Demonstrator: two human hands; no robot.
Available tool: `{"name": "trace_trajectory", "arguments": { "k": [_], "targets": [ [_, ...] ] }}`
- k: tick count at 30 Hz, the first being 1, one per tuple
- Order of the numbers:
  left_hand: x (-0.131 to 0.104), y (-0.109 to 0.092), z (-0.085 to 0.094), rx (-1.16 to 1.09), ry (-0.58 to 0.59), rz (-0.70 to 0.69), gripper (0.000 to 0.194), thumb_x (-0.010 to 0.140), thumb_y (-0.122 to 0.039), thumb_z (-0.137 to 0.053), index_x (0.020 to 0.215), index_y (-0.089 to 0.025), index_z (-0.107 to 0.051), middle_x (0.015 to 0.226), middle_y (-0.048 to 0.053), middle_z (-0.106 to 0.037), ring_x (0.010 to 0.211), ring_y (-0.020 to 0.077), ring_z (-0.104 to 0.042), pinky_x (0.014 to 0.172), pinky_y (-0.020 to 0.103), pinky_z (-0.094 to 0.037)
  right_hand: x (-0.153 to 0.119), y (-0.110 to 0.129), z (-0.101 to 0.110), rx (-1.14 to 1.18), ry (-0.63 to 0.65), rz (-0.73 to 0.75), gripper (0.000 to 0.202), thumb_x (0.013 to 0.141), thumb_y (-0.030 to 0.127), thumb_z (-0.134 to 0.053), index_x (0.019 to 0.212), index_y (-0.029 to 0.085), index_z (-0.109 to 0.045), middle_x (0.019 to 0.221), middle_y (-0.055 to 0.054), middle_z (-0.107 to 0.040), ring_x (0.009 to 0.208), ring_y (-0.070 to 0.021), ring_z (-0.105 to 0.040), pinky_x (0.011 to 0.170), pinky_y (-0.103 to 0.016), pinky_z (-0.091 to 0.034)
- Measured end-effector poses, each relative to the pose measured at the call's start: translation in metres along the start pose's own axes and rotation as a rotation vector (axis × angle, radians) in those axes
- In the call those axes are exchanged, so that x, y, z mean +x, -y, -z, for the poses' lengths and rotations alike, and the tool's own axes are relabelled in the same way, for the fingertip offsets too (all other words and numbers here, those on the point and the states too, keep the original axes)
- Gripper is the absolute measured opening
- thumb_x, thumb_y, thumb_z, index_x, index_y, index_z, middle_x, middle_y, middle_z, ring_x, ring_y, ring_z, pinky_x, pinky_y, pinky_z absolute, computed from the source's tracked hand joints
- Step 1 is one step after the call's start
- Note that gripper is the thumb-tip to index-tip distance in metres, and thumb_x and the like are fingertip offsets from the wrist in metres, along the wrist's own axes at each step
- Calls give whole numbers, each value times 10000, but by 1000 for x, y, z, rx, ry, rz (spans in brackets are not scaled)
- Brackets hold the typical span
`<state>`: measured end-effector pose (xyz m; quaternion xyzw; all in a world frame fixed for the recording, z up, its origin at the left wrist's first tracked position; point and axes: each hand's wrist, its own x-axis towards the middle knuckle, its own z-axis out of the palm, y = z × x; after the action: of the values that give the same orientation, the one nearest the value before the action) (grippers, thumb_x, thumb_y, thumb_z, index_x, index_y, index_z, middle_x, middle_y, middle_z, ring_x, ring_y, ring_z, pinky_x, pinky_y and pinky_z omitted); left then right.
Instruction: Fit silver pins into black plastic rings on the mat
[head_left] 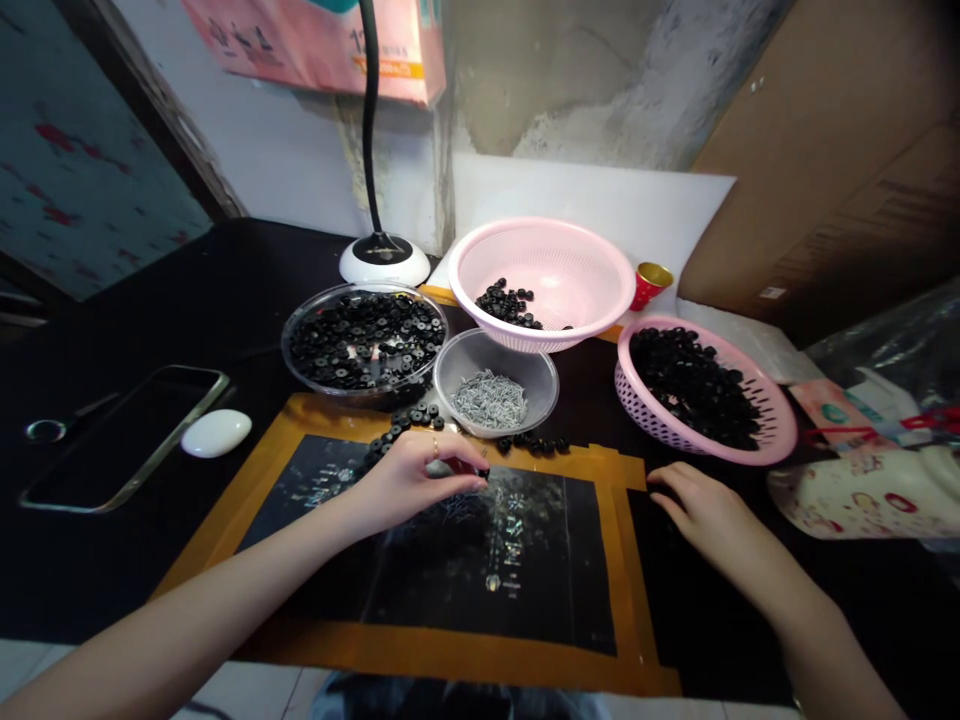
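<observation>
My left hand (pixel 420 478), a ring on one finger, is closed in a pinch on a small black round part (pixel 484 474) above the dark taped mat (pixel 555 590). My right hand (pixel 694 505) is beside the mat's right edge, its fingers curled and thumb near them. Anything between those fingertips is lost against the black table. Behind my left hand, a clear bowl (pixel 551 395) holds many small silver pins (pixel 491 400). Loose black round parts (pixel 405 422) lie at the mat's far edge, partly hidden by my left hand.
A clear tub (pixel 289 350) of black discs stands back left, beneath a lamp (pixel 385 260). Pink baskets (pixel 615 290) (pixel 784 430) hold black parts. A phone (pixel 127 440), white oval object (pixel 217 433) and scissors (pixel 56 428) lie left. A red cup (pixel 650 287) and patterned bottle (pixel 870 495) are right.
</observation>
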<state>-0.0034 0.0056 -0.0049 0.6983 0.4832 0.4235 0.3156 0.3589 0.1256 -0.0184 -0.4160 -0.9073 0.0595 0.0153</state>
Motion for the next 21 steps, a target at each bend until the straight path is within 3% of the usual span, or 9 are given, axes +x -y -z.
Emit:
{"name": "trace_trajectory", "arguments": {
  "k": [5, 9, 13, 16, 21],
  "targets": [
    [1, 2, -2, -30, -13, -6, 118, 767, -178, -690, 871, -123, -697, 853, 62, -724, 790, 147, -677, 734, 221, -528, 8, 22, 11, 105, -121, 2, 179, 884, 240, -479, 968, 163, -617, 966, -96, -657, 865, -259, -657, 766, -396, -517],
    [0, 2, -5, -111, -34, -31, 111, 737, -166, -714, 831, -109, -695, 841, 84, -719, 793, 163, -679, 741, 246, -549, 21, 69, 36, 358, -213, 106, 177, 871, 219, -522, 1011, 178, -623, 996, -78, -626, 847, -201, -636, 742, -325, -516],
    [0, -1, -8, -194, -65, 7, 119, 706, -139, -730, 815, -97, -705, 848, 98, -714, 812, 174, -681, 740, 256, -566, 35, 118, 49, 718, -139, 214, 149, 813, 160, -587, 945, 196, -644, 1002, -57, -586, 858, -169, -625, 740, -274, -528],
    [1, -4, -8, -232, -97, 42, 124, 705, -123, -723, 827, -100, -715, 868, 100, -711, 818, 173, -682, 726, 248, -572, 44, 140, 41, 1002, -60, 197, 114, 769, 137, -630, 866, 196, -626, 931, -35, -591, 831, -156, -614, 731, -261, -531],
    [-1, -4, -7, -250, -106, 79, 141, 709, -121, -720, 846, -87, -709, 875, 106, -712, 824, 175, -683, 735, 244, -570, 52, 150, 13, 1362, 10, -5, 128, 721, 203, -723, 814, 196, -637, 846, -12, -639, 762, -136, -610, 710, -251, -512]
  ]
}}
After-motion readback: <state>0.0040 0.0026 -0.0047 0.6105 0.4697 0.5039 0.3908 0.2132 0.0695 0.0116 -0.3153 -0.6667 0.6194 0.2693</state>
